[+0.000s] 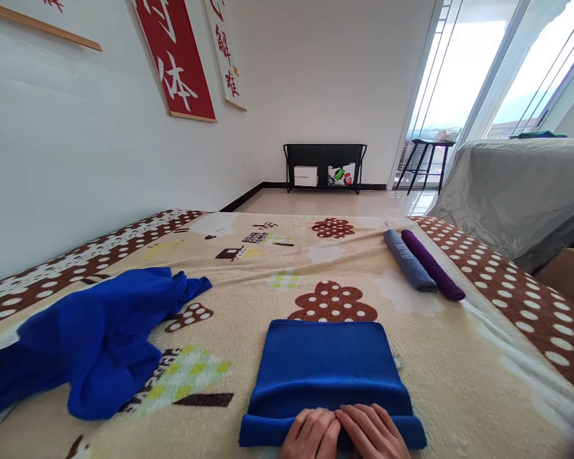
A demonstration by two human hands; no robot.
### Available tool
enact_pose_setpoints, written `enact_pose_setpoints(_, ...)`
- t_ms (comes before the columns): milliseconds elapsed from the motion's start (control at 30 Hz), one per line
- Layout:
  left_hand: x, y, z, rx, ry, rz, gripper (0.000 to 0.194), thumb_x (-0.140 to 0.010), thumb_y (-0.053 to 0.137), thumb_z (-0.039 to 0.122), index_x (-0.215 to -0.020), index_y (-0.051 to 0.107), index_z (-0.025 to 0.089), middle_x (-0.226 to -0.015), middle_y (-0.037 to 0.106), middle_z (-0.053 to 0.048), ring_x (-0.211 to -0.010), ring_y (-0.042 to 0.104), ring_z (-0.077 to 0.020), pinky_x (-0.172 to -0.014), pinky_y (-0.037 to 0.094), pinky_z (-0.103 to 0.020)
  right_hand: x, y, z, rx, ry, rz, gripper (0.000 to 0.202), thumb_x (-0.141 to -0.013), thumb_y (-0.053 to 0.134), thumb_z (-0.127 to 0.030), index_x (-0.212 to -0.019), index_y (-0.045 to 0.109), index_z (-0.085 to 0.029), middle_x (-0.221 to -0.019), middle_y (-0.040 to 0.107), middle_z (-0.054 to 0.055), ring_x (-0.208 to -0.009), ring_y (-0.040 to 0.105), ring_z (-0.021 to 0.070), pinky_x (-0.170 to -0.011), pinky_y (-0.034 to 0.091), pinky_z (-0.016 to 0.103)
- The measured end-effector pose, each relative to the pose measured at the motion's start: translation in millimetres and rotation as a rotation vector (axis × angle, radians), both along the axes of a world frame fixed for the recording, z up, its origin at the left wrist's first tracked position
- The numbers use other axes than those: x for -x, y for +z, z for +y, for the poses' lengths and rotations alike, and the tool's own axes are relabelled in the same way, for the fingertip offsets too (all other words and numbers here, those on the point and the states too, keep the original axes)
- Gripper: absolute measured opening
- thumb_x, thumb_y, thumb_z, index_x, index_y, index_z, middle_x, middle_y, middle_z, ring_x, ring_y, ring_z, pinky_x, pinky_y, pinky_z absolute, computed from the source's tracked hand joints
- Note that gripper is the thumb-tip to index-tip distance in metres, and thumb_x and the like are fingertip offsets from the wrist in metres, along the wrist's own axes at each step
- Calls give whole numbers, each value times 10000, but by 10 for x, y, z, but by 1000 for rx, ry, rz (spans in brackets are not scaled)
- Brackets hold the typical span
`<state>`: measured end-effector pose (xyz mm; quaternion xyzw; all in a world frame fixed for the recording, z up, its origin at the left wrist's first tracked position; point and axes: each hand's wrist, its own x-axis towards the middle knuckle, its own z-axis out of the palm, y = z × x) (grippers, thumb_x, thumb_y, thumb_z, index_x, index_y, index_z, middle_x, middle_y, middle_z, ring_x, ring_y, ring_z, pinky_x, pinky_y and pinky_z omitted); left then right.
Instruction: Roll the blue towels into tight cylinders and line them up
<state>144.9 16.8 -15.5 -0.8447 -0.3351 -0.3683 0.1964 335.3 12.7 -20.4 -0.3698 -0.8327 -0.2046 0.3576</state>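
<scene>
A blue cloth [332, 350] lies flat on the patterned blanket [239, 299], its near edge turned into a roll. On that roll rest my left hand [310, 435] and my right hand [373, 431], side by side with the fingers bent over it and pressed together. The fingertips touch near the middle of the roll, and a low crease runs across the cloth just ahead of them. To the left, a crumpled blue cloth [110, 325] spreads loosely over the blanket.
Two rolled cloths, one grey-blue [409, 260] and one purple [433, 264], lie at the right. Beyond the bed, a black rack [325, 156] holds a white box [305, 176]. A grey-covered piece of furniture [516, 185] stands right; a black stool [428, 153] is by the window.
</scene>
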Motion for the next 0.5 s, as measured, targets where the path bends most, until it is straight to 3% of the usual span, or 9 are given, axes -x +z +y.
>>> enact_pose_setpoints(67, 112, -8, 31, 44, 4, 57, 308, -939, 399, 115, -1053, 678, 174, -914, 771, -23, -836, 723, -128, -824, 519, -231, -88, 38, 11, 1, -25, -2, 367, -939, 378, -100, -1093, 688, -221, -952, 754, -33, -820, 701, 79, -842, 468, 197)
enact_pose_setpoints(233, 742, 78, 62, 66, 71, 144, 308, -936, 458, 169, -1183, 640, 199, -1045, 763, -12, -949, 712, -122, -912, 491, -226, -532, 81, -50, -9, -120, -18, 294, -959, 430, -197, -1115, 678, -211, -972, 756, -7, -831, 718, 119, -817, 500, 233)
enact_pose_setpoints(300, 876, 102, 37, 67, 115, 157, 315, -928, 478, 176, -1197, 640, 204, -1077, 757, -14, -978, 707, -124, -942, 475, -231, -618, 84, -81, -27, -160, -12, 282, -953, 447, -209, -1103, 686, -211, -974, 756, 0, -834, 721, 136, -817, 505, 255)
enact_pose_setpoints(400, 785, 102, -19, 59, 169, 217, 319, -900, 510, 145, -1179, 659, 182, -1100, 754, -18, -1014, 705, -139, -997, 447, -256, -503, 86, -90, -59, -145, 0, 265, -926, 482, -153, -1079, 696, -187, -978, 756, 9, -854, 724, 147, -844, 499, 274)
enact_pose_setpoints(500, 424, 42, -42, 9, 113, 186, 302, -892, 490, 113, -1107, 688, 187, -1035, 773, 1, -965, 720, -129, -963, 469, -247, -165, 75, -33, -53, -29, 4, 280, -927, 470, -132, -1076, 700, -190, -988, 757, -5, -857, 720, 121, -859, 491, 244)
